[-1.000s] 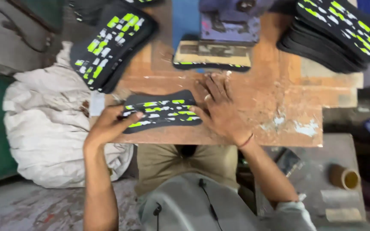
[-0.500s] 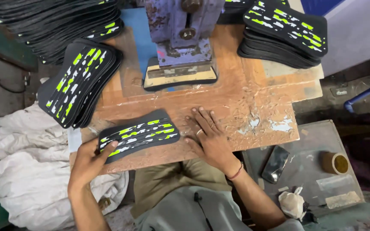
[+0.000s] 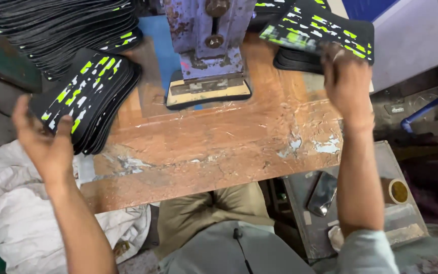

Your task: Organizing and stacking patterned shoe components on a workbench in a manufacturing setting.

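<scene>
Bench top [image 3: 214, 137]: worn wood, glossy, scuffed, white patches at 3 o'clock; press [image 3: 206, 40]: painted metal, chipped, rust-spotted; black pieces [image 3: 84, 99] at 9 o'clock: matt, flexible sheet with green and white print; cloth sack [image 3: 11, 213] at 7 o'clock: coarse, creased, off-white.

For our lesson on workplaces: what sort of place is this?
Probably a small footwear or printing workshop: a worn blue metal press on a scuffed wooden bench, with stacks of black flat pieces printed green and white.
</scene>
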